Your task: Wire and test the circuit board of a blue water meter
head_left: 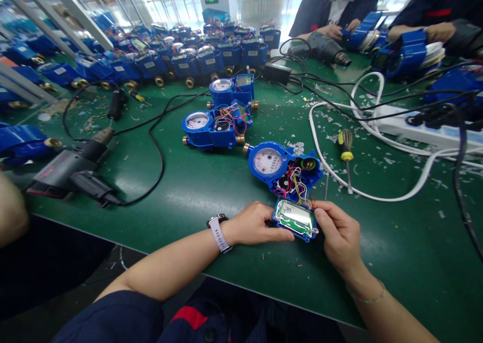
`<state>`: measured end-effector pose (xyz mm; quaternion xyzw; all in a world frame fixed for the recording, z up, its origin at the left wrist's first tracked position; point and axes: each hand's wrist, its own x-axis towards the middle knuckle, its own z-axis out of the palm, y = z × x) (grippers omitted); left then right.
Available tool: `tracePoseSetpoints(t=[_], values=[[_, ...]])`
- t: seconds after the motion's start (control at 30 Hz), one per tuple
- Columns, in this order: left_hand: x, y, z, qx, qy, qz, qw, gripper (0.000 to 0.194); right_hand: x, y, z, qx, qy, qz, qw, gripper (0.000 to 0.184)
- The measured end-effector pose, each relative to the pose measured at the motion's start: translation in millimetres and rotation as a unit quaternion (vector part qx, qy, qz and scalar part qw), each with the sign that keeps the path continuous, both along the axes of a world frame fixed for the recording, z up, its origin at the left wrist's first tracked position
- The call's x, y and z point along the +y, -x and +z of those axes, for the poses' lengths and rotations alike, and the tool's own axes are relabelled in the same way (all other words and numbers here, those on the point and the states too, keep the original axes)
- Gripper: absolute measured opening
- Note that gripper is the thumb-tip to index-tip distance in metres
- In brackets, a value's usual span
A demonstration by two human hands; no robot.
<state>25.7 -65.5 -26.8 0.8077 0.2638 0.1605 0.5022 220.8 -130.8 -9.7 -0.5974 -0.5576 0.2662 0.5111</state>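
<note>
My left hand [260,225] grips the left side of a display module [293,216], a green circuit board with a lit LCD in a blue frame. At its right edge, the fingers of my right hand [337,232] are closed on the same module, near the wires. Red, yellow and white wires [292,179] run from it into the opened blue water meter [268,163], which lies just beyond with its round dial facing up. Two more blue water meters, one with loose wires [198,121] and one behind it [222,85], stand farther back to the left.
A heat gun [70,169] with its black cord lies on the left. At right are a yellow-black screwdriver [345,147], a white cable [317,147] and a power strip [422,129]. Rows of water meters [184,64] line the back. Two people work across the green table [181,192].
</note>
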Motion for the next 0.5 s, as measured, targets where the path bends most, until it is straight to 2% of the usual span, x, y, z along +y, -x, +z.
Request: tracePoseSetpoints(t=[0.5], values=[[-0.9,-0.5,-2.9,-0.013,0.024,0.007,1.000,0.041,0.9,-0.6,-4.0,0.009,-0.019,0.012,1.000,0.018]])
